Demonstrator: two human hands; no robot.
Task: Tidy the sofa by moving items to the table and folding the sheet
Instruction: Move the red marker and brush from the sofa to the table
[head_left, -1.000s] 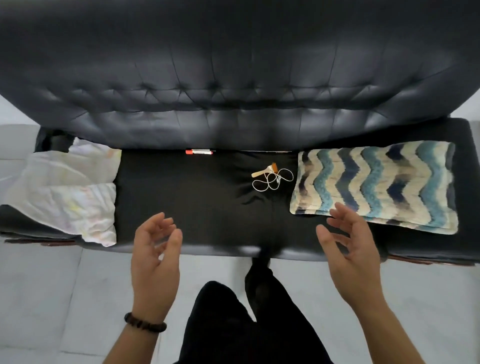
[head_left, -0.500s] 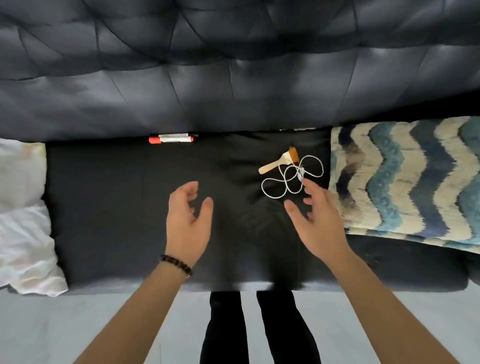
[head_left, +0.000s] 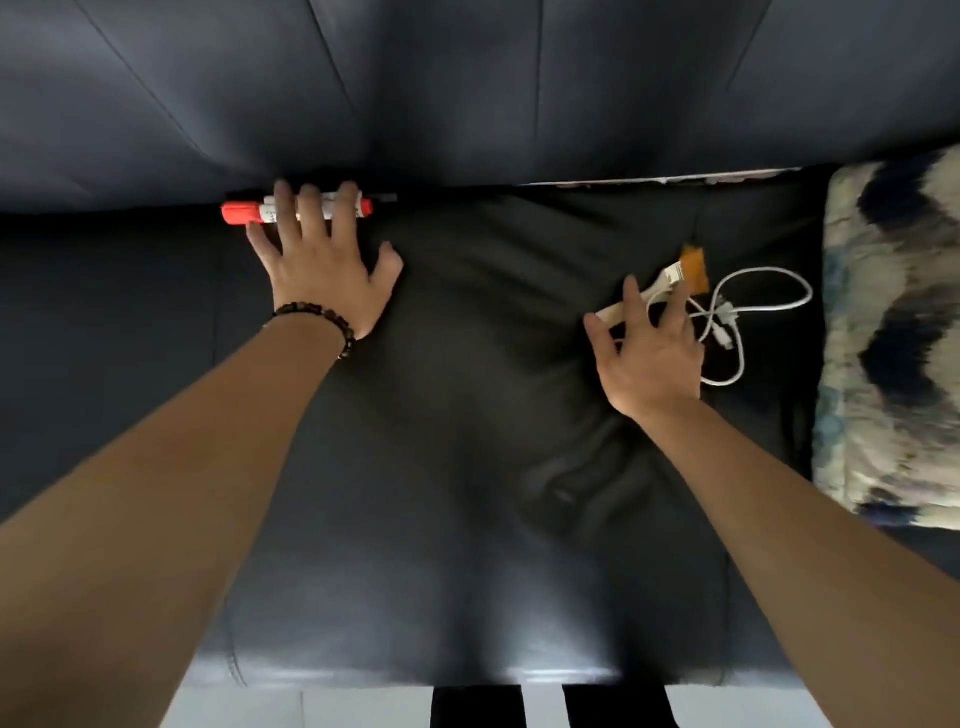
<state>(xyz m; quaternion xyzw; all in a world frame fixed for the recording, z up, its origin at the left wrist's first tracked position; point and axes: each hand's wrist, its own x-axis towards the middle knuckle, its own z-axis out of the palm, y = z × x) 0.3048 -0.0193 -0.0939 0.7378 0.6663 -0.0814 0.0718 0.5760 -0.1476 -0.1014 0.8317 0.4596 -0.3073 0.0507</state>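
Observation:
A red-capped white marker (head_left: 241, 212) lies where the seat of the black leather sofa (head_left: 467, 467) meets its backrest. My left hand (head_left: 322, 260), fingers spread, lies over the marker's middle without gripping it. To the right, a small brush (head_left: 693, 265) with a pale wooden handle and orange bristles lies across a coiled white cable (head_left: 748, 306). The spread fingers of my right hand (head_left: 649, 353) rest on the brush handle and the cable's near loop, not closed.
A folded blanket (head_left: 893, 338) with a blue, navy and cream zigzag pattern lies on the seat at the right edge. The sofa's front edge meets a pale tiled floor (head_left: 311, 709) at the bottom, where my dark trouser legs show.
I have leaned in closer. My left hand reached forward and left onto the marker. My right hand moved forward onto the brush and cable. The white sheet at the left left the view.

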